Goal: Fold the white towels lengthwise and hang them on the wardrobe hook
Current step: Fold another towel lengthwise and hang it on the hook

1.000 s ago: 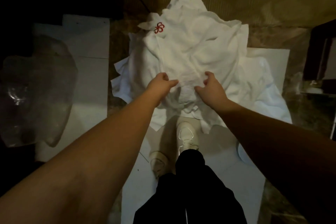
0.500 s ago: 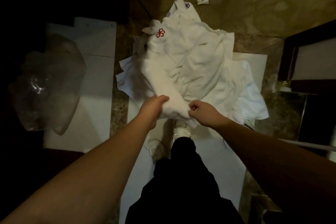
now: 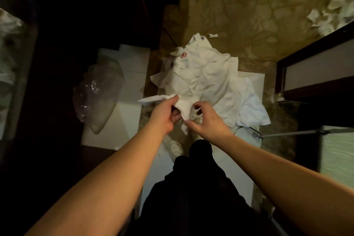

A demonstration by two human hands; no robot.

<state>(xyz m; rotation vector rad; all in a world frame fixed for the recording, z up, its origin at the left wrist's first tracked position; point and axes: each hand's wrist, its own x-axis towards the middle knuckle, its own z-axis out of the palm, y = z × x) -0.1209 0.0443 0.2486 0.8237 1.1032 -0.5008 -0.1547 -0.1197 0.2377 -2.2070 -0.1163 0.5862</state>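
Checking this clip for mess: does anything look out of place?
Yes. The white towels lie in a crumpled heap on the floor, and torn white scraps are scattered across the carpet at upper right.

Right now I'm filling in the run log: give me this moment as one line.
stage: picking up towel | left hand: grips white towel | right hand: pinches it | towel pile: on floor | fold: not begun

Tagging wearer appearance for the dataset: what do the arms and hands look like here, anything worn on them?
Both forearms are bare up to the frame edge, with no sleeves in view. The left hand and right hand are bare too: no gloves, and no watch, bracelet or rings visible. The light is dim, so small markings could not be made out.
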